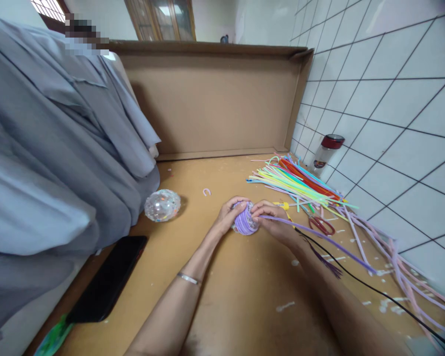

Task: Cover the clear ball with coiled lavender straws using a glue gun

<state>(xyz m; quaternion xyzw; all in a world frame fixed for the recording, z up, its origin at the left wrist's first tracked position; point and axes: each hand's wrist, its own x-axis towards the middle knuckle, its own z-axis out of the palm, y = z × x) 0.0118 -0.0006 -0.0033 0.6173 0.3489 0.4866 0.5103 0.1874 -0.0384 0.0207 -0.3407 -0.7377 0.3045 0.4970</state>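
Low over the middle of the table, my left hand (230, 213) is closed round the left side of a ball wrapped in purple pipe cleaner (245, 222). Speckled clear material shows on the ball where the purple rows stop. My right hand (272, 217) is at the ball's right side, its fingers pinching a purple pipe cleaner (319, 236) whose long free end trails off to the right. To the left rests a clear round ball (163, 205) with coloured specks. A small pale pink curved piece (206, 192) lies beyond my left hand.
A heap of coloured pipe cleaners (300, 183) lies at the back right, with red-handled scissors (322, 225) in front. A lidded bottle (324, 153) stands by the tiled wall. A black phone (109, 277) and a person in grey (59, 138) are at left. Cardboard (215, 104) stands behind; a black cable (359, 277) crosses right.
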